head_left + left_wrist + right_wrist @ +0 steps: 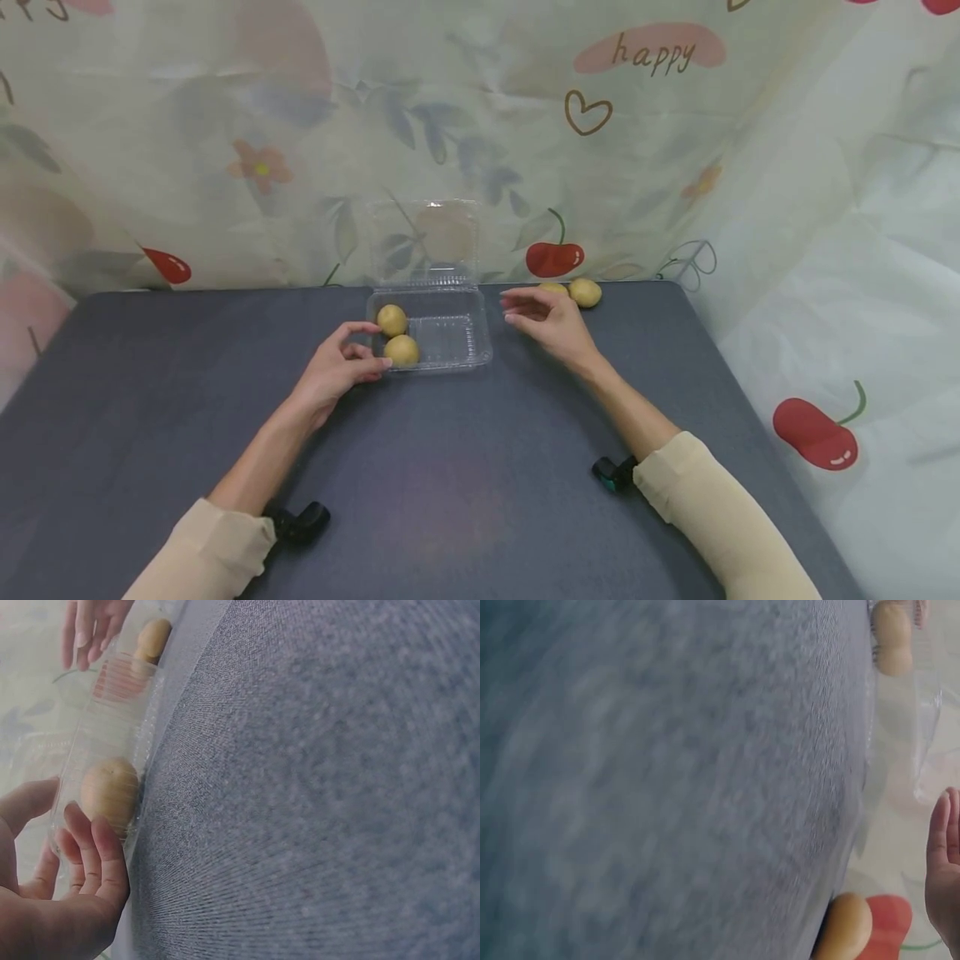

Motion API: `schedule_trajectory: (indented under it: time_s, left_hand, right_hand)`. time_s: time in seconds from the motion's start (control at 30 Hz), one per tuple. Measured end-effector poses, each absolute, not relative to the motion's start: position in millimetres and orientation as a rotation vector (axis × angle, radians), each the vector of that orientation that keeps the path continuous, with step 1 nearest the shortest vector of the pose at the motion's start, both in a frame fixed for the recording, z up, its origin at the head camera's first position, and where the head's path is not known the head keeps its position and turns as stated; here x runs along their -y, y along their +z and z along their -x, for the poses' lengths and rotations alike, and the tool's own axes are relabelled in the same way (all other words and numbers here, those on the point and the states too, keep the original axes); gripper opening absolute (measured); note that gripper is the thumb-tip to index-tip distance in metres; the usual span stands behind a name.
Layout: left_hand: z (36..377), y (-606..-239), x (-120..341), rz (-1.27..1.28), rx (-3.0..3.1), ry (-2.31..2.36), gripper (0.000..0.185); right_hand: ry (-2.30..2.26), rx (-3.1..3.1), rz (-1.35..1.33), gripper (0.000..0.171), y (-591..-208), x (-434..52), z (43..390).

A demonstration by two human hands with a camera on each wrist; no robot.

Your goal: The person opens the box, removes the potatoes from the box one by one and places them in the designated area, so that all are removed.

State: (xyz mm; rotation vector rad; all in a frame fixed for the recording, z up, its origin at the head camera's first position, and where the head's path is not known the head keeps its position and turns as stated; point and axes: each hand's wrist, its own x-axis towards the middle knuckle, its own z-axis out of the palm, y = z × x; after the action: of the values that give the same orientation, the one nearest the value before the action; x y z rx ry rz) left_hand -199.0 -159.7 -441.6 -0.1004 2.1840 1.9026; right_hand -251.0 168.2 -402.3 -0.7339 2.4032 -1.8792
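Note:
A clear plastic clamshell container [450,333] stands with its lid [423,242] raised at the back. Two small potatoes lie along its left side, a nearer potato [402,351] and a farther potato [392,320]. My left hand [337,367] holds the container's left end, thumb at the near corner and fingers against the side; in the left wrist view a potato [111,791] shows through the wall beside the fingers. My right hand [555,325] hovers right of the container with nothing in it, its fingers extended. Just behind it lie two more potatoes [585,292], one partly hidden by the hand.
The dark grey table [450,483] ends at a patterned sheet [465,100] hung right behind the container. Another sheet [862,292] runs along the right side. A thin looped cord [693,260] sits at the back right corner.

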Motion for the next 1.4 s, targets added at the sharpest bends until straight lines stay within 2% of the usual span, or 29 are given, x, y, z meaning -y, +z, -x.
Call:
schedule_trajectory:
  time_s: [0.67,0.9,1.4]
  left_hand:
    - [201,-443,160,0.095,-2.179,1.905,0.063]
    - [200,-443,162,0.106,-2.179,1.898,0.063]
    - [200,-442,160,0.134,-2.171,1.885,0.064]
  right_hand:
    - [-1.783,-2.278,0.833,0.038,-393,-129,252]
    - [-1.765,-2.252,0.871,0.041,-412,-117,265]
    - [-1.602,-2.28,0.878,0.043,-423,-97,269]
